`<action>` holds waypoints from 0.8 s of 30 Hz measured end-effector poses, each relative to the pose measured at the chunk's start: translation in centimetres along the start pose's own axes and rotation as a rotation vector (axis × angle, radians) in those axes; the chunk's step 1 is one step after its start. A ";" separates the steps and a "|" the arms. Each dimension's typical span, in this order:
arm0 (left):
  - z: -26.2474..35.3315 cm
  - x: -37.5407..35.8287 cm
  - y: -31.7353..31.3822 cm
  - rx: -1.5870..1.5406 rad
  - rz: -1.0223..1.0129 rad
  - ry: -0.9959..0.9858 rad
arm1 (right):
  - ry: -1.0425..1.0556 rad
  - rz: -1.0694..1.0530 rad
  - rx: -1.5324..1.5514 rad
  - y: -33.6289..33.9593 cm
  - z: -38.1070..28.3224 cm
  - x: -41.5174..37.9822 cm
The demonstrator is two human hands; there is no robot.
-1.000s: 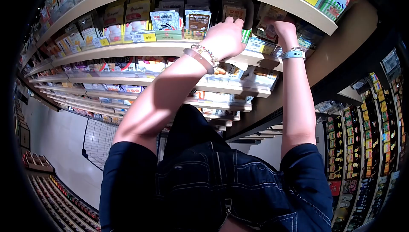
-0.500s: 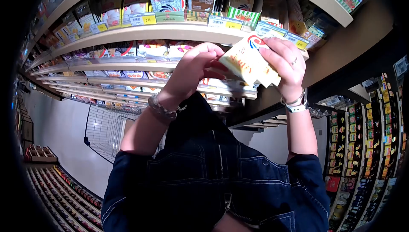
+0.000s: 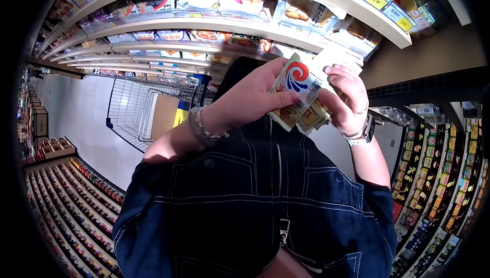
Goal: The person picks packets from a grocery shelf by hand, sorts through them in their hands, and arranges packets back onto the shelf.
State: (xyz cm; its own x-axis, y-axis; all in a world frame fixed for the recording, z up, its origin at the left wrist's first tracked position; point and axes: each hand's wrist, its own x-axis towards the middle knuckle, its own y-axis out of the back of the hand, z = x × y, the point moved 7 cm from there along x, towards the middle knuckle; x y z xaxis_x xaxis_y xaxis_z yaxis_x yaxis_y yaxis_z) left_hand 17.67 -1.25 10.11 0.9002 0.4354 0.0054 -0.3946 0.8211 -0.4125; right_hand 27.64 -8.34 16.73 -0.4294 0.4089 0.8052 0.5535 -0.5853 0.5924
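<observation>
Several small flat sachets [image 3: 301, 85], with a red and blue swirl on the front one, are fanned out before my chest. My left hand [image 3: 260, 92] grips them from the left, its thumb across the front. From the right, my right hand [image 3: 347, 94] has its fingers curled at a pale, overexposed packet [image 3: 334, 58] and the right edge of the sachets. How much each hand holds behind them is hidden.
Shelves [image 3: 245, 28] of packaged food with price tags curve across the top. A wire shopping cart [image 3: 132, 107] with a cardboard box [image 3: 164, 115] stands at the left. More stocked racks [image 3: 434, 176] line the right; shelves [image 3: 76, 211] fill the lower left.
The view has tilted down, showing more of the cart. My left hand has come onto the sachets, which are now spread in front of my chest; earlier mainly my right hand held them.
</observation>
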 end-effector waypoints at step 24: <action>3.6 -2.0 3.7 0.400 0.193 -0.152 | -1.034 0.561 0.944 -0.1 4.7 -6.5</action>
State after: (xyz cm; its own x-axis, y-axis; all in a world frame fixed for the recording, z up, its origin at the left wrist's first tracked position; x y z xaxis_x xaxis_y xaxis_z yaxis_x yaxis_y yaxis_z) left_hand 13.73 2.25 11.83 0.7783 0.6184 0.1088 -0.6186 0.7849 -0.0358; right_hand 33.69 -7.63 11.57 0.4420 0.8257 0.3506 0.8859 -0.3405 -0.3150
